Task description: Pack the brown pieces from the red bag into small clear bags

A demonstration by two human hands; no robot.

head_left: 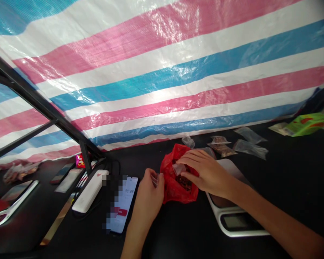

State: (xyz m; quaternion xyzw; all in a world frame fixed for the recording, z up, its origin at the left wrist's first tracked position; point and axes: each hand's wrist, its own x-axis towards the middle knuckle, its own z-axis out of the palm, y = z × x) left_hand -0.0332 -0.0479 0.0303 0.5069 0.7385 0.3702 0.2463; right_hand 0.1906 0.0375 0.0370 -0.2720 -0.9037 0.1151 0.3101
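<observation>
A red plastic bag [169,187] stands with its mouth open on the black table, holding small brown bits [185,184]. Over that mouth, my right hand [202,171] pinches a small whitish, translucent piece [179,168] between thumb and fingers; whether it is a scoop or a little bag I cannot tell. Against the bag's left side, my left hand [149,192] is closed, and a shiny clear bit of plastic shows between its thumb and forefinger. A kitchen scale [225,216] lies under my right forearm, partly hidden by it.
Small clear bags [250,147] and filled packets [221,147] lie at the back. A green pouch [309,125] is far right. Left of my hands are a phone [125,205] and a white power bank [90,192]. A black metal frame [54,120] and striped sheet [162,79] stand behind.
</observation>
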